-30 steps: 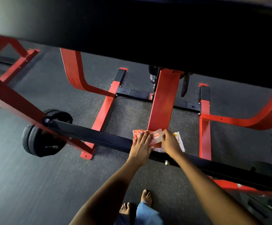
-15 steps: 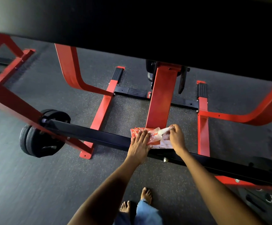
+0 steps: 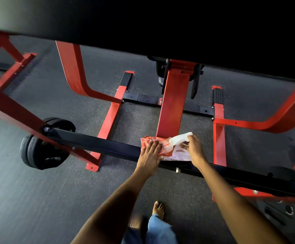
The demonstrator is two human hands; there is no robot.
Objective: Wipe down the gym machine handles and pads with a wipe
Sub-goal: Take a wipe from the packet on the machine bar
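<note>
Pressing flat with straight fingers, the left hand (image 3: pixel 149 155) pins the red-and-white plastic wipe packet (image 3: pixel 167 151) on the black steel crossbar (image 3: pixel 97 144). Immediately right, the right hand (image 3: pixel 194 149) pinches a white damp wipe (image 3: pixel 180 138), whose long axis runs up-right, away from the packet opening.

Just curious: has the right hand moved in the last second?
Yes. The right hand has pulled right, away from the red post, drawing a wipe out.
</note>
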